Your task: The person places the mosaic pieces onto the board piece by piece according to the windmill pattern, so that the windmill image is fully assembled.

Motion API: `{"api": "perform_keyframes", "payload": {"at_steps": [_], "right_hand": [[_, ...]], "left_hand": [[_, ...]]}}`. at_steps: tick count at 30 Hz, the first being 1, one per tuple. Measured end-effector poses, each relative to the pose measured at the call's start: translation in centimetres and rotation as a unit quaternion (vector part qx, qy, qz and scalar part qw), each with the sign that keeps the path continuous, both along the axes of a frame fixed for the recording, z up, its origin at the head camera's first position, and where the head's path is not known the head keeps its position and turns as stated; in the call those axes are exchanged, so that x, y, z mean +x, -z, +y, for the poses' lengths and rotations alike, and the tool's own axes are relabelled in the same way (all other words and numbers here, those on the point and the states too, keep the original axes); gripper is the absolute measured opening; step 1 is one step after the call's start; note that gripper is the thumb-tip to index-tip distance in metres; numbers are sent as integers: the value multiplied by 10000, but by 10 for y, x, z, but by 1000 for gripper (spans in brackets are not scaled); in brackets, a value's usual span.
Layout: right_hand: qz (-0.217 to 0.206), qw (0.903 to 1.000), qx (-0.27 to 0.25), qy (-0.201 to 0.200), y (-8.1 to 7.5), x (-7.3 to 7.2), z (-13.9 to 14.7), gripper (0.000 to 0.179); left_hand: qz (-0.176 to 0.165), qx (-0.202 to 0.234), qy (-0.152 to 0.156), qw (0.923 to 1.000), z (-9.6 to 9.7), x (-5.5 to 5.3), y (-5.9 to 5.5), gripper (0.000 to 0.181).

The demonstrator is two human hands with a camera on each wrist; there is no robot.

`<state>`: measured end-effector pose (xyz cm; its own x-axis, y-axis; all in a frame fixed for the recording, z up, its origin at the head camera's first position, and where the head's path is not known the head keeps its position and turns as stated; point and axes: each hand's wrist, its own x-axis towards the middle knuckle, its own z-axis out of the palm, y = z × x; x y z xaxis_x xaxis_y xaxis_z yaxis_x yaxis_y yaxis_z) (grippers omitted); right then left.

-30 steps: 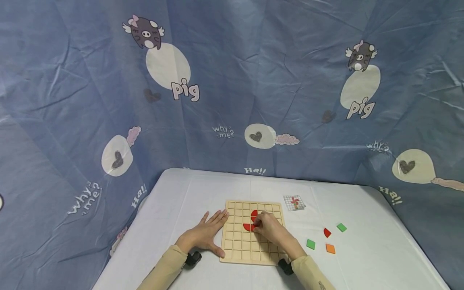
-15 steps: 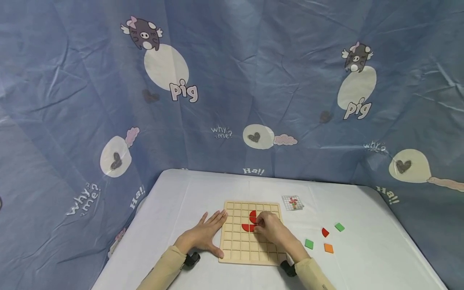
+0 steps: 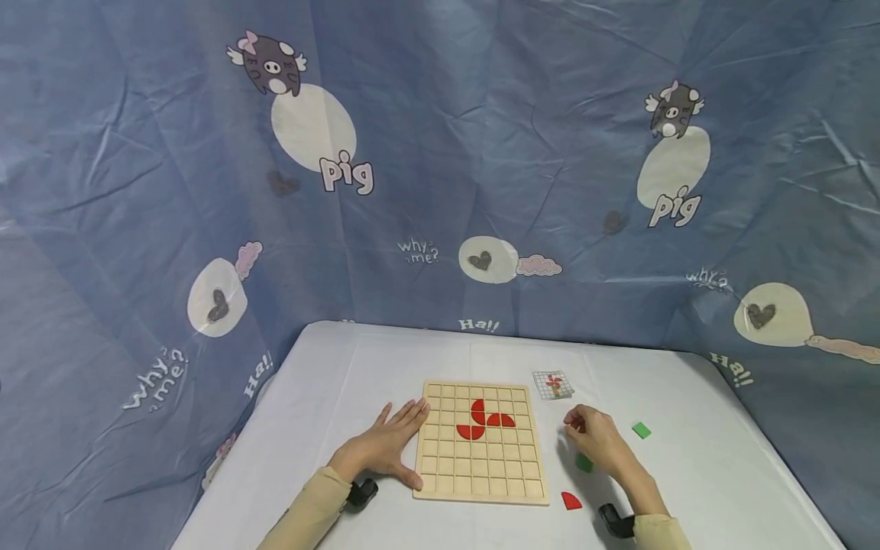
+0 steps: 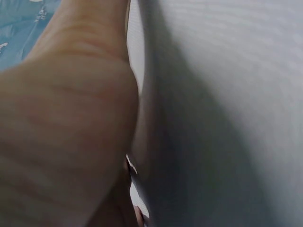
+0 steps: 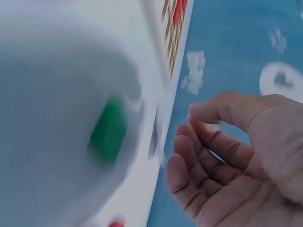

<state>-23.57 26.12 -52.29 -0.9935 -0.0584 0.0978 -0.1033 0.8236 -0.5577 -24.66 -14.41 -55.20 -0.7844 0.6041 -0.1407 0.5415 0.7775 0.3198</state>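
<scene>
- Right of the pale wooden grid board (image 3: 454, 486), the right hand (image 3: 600, 441) is curled; whether grasping, unclear.
- Left edge: left hand (image 3: 385, 445), spread, released.
- Mid-board: red quarter-circle pieces (image 3: 507, 420).
- Piece-fetching seems underway; next calls for precise pinching.

Head view: from above, facing forward and down, far enough back for the white table (image 3: 385, 355), grid board (image 3: 481, 486) and blue cloth (image 3: 412, 122) behind
Left wrist view: sideways, very close, left hand (image 3: 389, 444) filling one side, table the other
Right wrist view: sideways, close by the right hand (image 3: 598, 441), facing toward the cloth
Shared by head and right wrist: right hand, part of the board
</scene>
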Motion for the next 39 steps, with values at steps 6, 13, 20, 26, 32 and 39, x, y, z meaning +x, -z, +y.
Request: {"api": "perform_keyframes", "payload": {"at_steps": [6,13,20,26,32,39], "right_hand": [[-181,9989,161,410,0,9,52,10],[-661,9946,168,784,4,10,81,17],[-938,9913,200,904,9,8,86,26],[-1089,9880,208,1077,14,6,85,27],[-1129,9874,202,1088,18,2,83,22],[-1091,9891,269,950,18,-1,82,18]], "left_hand": [[-30,21,-9,10000,0,0,0,132],[-53,17,-9,10000,0,0,0,133],[2,80,78,9999,-2,0,1,132],[67,43,102,9999,-1,-1,2,133],[7,59,63,10000,-1,-1,0,132],[24,-30,61,10000,-1,-2,1,133]]}}
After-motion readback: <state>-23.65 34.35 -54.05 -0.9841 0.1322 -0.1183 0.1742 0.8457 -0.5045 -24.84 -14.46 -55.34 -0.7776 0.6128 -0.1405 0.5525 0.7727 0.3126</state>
